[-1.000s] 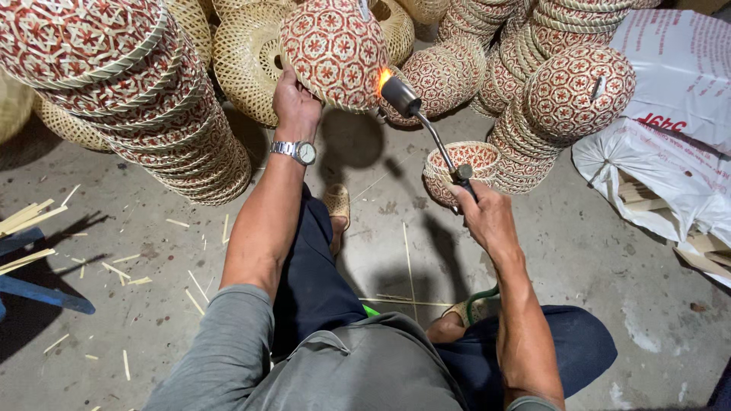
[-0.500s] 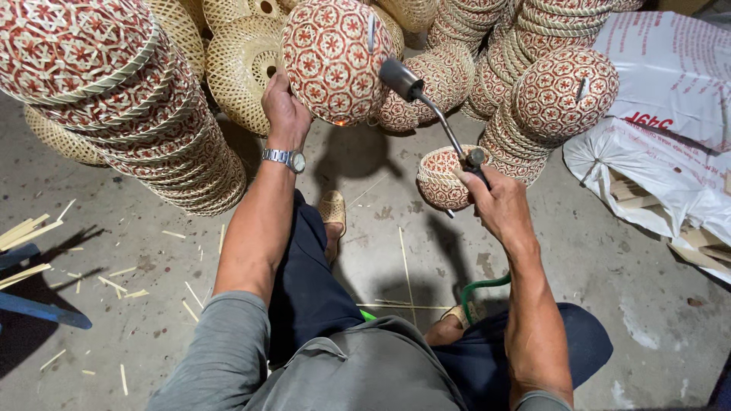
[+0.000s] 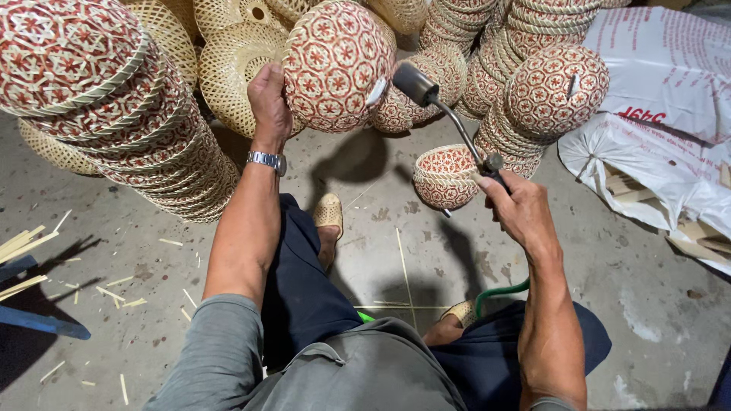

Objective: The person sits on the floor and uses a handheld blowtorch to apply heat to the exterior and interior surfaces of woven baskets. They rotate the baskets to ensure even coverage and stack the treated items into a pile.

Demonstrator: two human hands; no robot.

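L hand (image 3: 268,99) grips 1 red-and-white woven basket (image 3: 335,65) by its left edge, fingers wrapped over the rim, holding it up off the floor w/ domed bottom toward the camera. R hand (image 3: 518,209) closed around the handle of 1 gas torch (image 3: 445,114); fingers curled tight, metal nozzle pointing up-left, just beside the held basket's right side. 1 green hose (image 3: 499,293) runs down from under the r. wrist. 1 wristwatch (image 3: 266,160) on the l. wrist. 1 small red patterned bowl-basket (image 3: 444,176) sits on the concrete floor (image 3: 640,304) just left of the r. hand. 1 tall tilted stack of same baskets (image 3: 114,99) at left; several more stacks at back right, count unclear. 2 plain unpainted baskets (image 3: 228,65) behind the l. hand. 1 white sack (image 3: 662,114) at right. Bamboo slivers (image 3: 30,243) scattered at left.
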